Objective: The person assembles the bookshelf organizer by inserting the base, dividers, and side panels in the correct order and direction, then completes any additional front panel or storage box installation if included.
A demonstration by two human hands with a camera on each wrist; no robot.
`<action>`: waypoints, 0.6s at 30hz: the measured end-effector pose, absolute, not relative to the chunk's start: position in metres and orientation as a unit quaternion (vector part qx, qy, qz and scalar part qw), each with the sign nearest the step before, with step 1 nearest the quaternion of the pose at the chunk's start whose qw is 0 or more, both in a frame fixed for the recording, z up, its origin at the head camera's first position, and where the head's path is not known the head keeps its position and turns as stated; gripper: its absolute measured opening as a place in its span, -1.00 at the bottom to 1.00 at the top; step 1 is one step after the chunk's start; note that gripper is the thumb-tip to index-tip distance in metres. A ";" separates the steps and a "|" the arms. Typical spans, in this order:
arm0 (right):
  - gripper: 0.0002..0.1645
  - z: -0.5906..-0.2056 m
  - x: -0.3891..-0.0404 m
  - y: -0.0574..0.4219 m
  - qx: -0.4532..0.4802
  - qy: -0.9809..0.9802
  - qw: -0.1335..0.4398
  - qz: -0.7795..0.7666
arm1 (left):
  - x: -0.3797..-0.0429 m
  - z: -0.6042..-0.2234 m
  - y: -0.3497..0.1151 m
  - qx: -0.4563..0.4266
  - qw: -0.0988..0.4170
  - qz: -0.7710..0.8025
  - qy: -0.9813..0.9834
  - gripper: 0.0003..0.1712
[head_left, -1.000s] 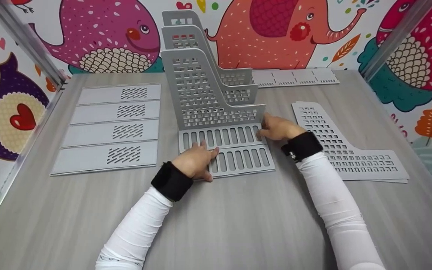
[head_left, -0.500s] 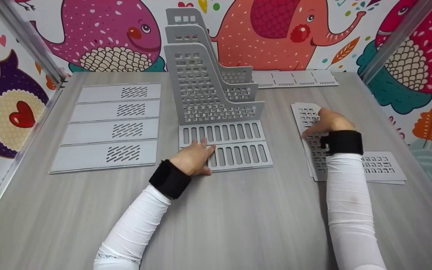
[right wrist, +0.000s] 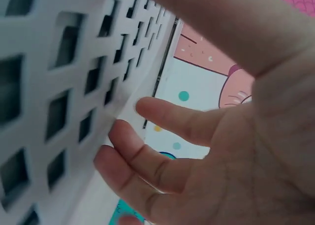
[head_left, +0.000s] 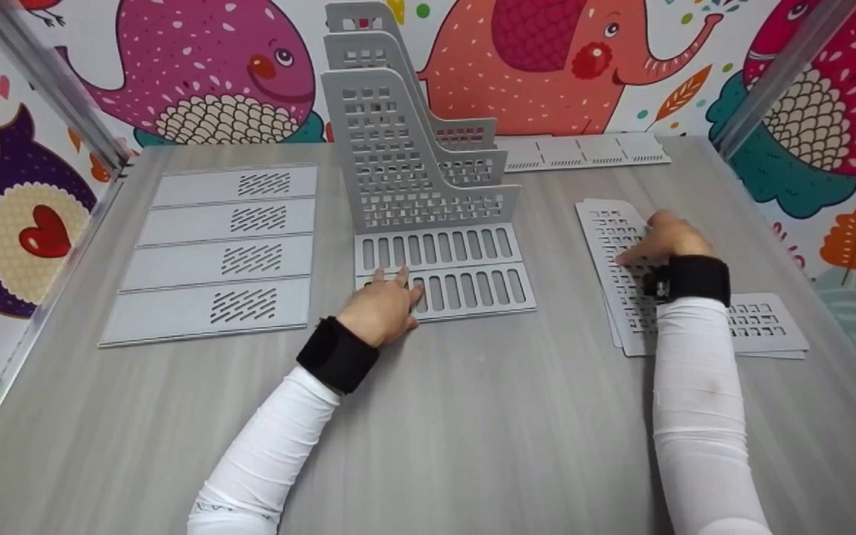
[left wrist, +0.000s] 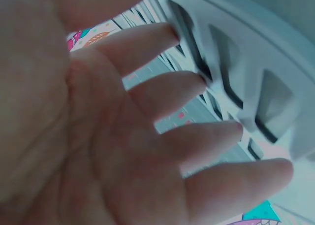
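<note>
My left hand rests on the front-left corner of a grey slotted panel, fingers nearly straight; in the left wrist view its fingertips meet the slots. Behind that panel, several grey perforated side panels stand upright one behind another, tall at the left and stepped down to the right. My right hand is over a stack of flat perforated panels of the same shape. Its thumb side touches the top panel, and the other fingers lie loosely bent along the curved edge in the right wrist view.
On the left of the table lies a grey sheet in several strips with diagonal slits. A similar narrow sheet lies at the back right. Patterned walls with metal posts enclose the table.
My right hand has left the right edge of the slotted panel and moved right onto the flat perforated panels. The left hand stays on the slotted panel, which has shifted slightly away with the upright panels.
</note>
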State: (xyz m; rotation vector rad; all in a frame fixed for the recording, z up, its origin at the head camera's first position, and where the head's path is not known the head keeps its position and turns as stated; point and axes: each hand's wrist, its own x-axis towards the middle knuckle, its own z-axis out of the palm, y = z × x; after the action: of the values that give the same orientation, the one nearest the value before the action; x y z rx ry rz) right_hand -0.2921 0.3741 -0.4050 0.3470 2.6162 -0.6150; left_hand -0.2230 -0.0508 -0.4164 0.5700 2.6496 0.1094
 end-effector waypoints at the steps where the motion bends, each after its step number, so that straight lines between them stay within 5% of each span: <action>1: 0.22 -0.406 -0.292 0.376 0.126 0.942 0.214 -0.228 | -0.223 -0.416 -0.051 0.207 0.213 0.037 0.954 -0.29; 9: 0.12 -0.412 -0.294 0.391 0.124 0.942 0.217 -0.223 | -0.225 -0.417 -0.052 0.208 0.222 0.041 0.952 -0.28; 15: -0.16 -0.417 -0.296 0.399 0.114 0.944 0.212 -0.227 | -0.225 -0.416 -0.051 0.202 0.227 0.046 0.952 -0.28; 18: -0.10 -0.416 -0.295 0.401 0.109 0.942 0.211 -0.237 | -0.225 -0.416 -0.051 0.203 0.225 0.048 0.952 -0.28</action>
State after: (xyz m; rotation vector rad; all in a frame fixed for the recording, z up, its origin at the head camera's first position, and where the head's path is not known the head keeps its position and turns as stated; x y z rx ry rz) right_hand -0.2952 0.4008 -0.4160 0.3020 2.6172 -0.6597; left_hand -0.2247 -0.0513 -0.4164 0.5604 2.6256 0.1333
